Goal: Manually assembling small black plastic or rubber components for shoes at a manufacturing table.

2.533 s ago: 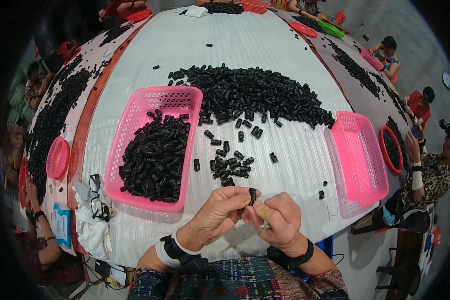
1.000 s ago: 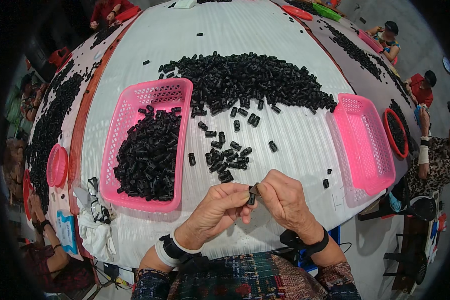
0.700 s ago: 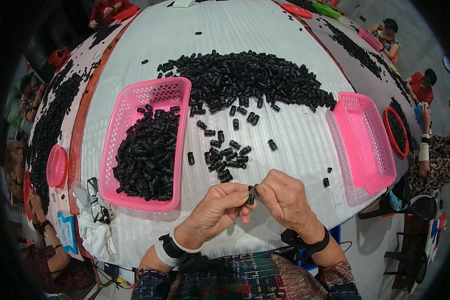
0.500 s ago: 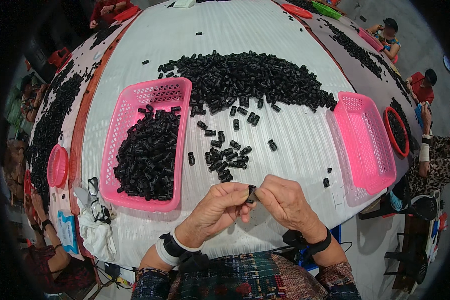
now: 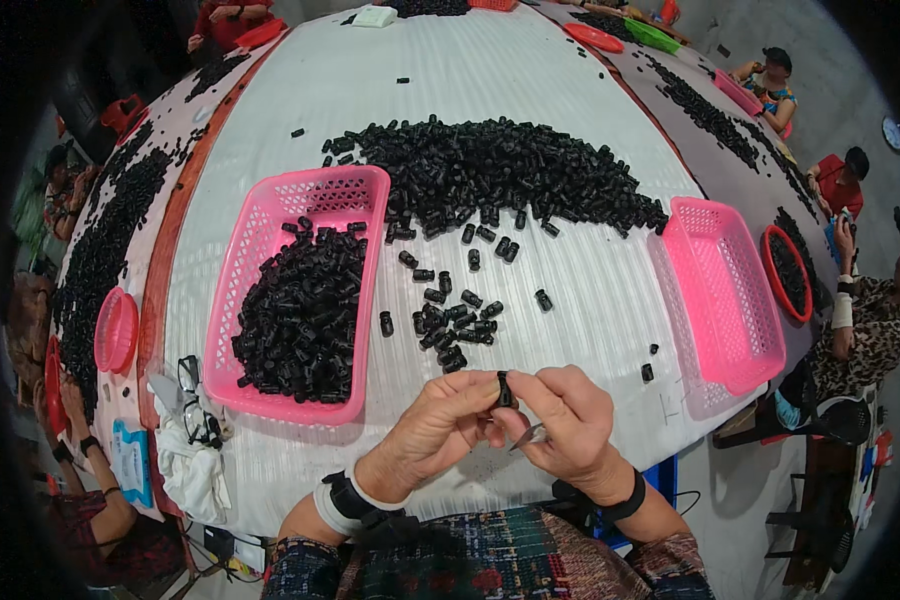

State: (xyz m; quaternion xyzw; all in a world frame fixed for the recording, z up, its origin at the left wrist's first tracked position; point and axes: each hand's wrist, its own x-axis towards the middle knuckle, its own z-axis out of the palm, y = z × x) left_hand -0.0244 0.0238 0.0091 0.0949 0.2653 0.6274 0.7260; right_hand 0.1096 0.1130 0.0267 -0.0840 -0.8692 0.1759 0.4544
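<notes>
My left hand (image 5: 437,422) pinches a small black barrel-shaped plastic part (image 5: 505,394) upright between thumb and fingertips. My right hand (image 5: 568,420) meets it from the other side, with fingertips at the part's top. A small pointed grey metal blade (image 5: 530,437) juts from under the fingers of my right hand; its grip end is hidden. Just beyond my hands lies a loose cluster of like parts (image 5: 455,325). Behind that spreads a large heap of them (image 5: 510,165).
A pink basket (image 5: 222,340) at left is well filled with black parts. At right stands another pink basket (image 5: 725,290) with none visible inside. Eyeglasses and a white cloth (image 5: 192,465) lie at the near left. Several people sit around neighbouring tables with more black heaps.
The black part has turned more upright in my left hand's pinch. My right hand has opened its fingers a little and dipped, and the metal blade has come into sight.
</notes>
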